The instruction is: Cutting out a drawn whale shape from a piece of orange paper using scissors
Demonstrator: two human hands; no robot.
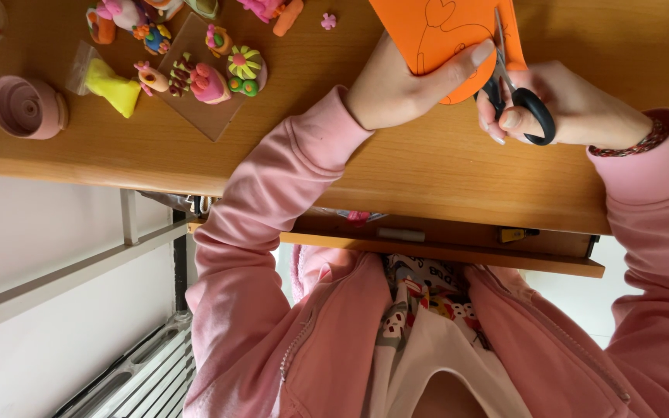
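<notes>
Pink sleeves, wooden desk (pixel 427 174), left hand (pixel 396 89) pinching orange paper (pixel 447 27), right hand (pixel 559 104) gripping scissors (pixel 516 89), white wall (pixel 32 224)

Clay figures (pixel 195 73), a pink cup (pixel 26 107), perhaps a marker in the drawer (pixel 400 234)

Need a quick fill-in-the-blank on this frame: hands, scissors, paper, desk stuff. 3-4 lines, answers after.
1. The right hand holds black-handled ____ with the blades at the paper's edge.
2. The left hand grips a sheet of ____ paper with an outline drawn on it.
3. Both sleeves are ____.
4. The modelling-clay figures lie on the desk on the ____ hand's side.

Missing words: scissors; orange; pink; left
</notes>
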